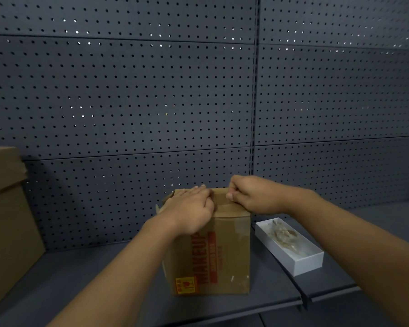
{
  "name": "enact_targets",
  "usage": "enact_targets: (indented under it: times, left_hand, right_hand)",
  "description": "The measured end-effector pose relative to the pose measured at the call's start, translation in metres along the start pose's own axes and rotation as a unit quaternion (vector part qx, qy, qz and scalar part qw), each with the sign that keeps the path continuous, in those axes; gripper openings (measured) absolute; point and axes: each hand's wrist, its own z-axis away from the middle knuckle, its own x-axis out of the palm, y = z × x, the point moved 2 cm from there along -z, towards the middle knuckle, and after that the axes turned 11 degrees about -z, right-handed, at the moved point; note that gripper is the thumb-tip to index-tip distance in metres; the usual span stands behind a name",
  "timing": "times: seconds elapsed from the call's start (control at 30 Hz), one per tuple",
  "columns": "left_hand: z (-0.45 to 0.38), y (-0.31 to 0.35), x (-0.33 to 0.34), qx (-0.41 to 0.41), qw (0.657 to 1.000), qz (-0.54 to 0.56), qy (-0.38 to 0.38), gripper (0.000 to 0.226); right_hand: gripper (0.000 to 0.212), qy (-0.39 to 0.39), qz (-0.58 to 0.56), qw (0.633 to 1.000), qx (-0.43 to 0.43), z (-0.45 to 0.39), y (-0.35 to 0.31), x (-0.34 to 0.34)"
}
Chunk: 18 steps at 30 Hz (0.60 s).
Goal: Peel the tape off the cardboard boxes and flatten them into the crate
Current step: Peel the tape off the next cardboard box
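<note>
While both hands work: box (219, 251) stands upright on shelf (85, 279), centre near.
Left hand (189, 208): fingers flat, pressing box top.
Right hand (253, 197): fingers curled, pinching tape (222, 197) at top.
Tray (300, 265): just right of box.

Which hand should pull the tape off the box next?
Probably the right hand: its fingers are curled at the tape along the top of the box, as if pinching it. The left hand lies flat on the top, well placed to steady the box.
</note>
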Motion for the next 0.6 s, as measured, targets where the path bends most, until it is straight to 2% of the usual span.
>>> enact_targets:
  times: [0.23, 0.37, 0.43, 0.6]
  left_hand:
    - [0.0, 0.0, 0.0, -0.008, 1.0, 0.009, 0.002, 0.053]
    - [0.003, 0.001, 0.0, -0.011, 1.0, 0.014, 0.015, 0.057]
    - [0.002, 0.0, 0.001, -0.008, 1.0, 0.011, 0.015, 0.056]
    - [-0.003, -0.001, 0.004, -0.002, 1.0, -0.003, 0.011, 0.055]
  right_hand:
    - [0.019, 0.034, -0.057, 0.998, 0.018, 0.003, -0.002, -0.002]
    - [0.033, 0.072, -0.095, 0.993, 0.018, 0.002, -0.008, -0.005]
    - [0.039, 0.064, -0.058, 0.996, 0.021, 0.003, -0.012, -0.005]
    - [0.025, 0.078, 0.021, 0.997, 0.016, 0.001, -0.013, -0.003]
